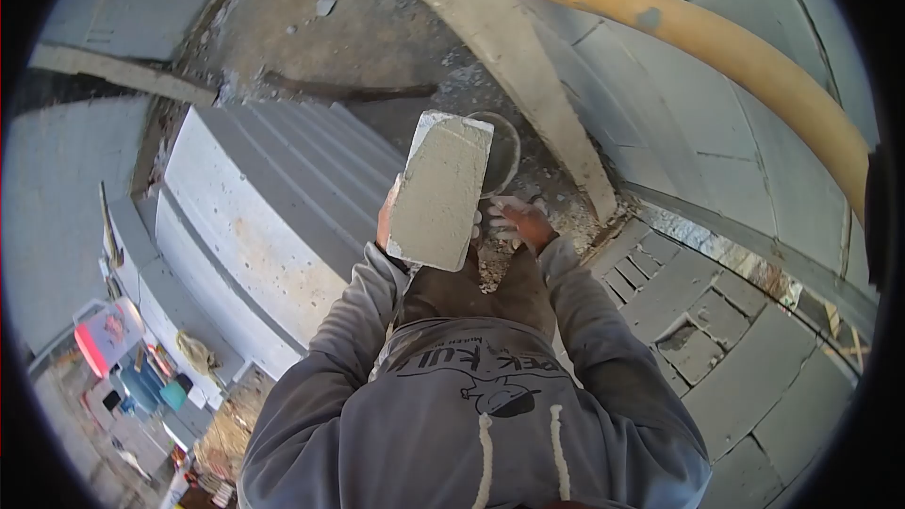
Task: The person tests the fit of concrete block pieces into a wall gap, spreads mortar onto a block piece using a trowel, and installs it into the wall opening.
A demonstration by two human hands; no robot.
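Note:
A light concrete block (439, 190), its upper face spread with wet grey mortar, is held out in front of my body. My left hand (387, 213) grips it from beneath and along the left side, with pale fingertips showing at the right edge. Most of that palm is hidden under the block. Just right of the block is my right hand (524, 223), mortar-smeared, with fingers apart and nothing visible in them. Behind the block, partly covered by it, stands a round bucket (505, 155).
Stacked pale blocks (250, 226) rise at my left. A thick yellow hose (698, 33) runs along the block wall (660, 113) at the right, beside a slanting concrete beam (528, 66). Rubble (492, 269) lies near my legs. A pink-and-white container (108, 335) and tools sit lower left.

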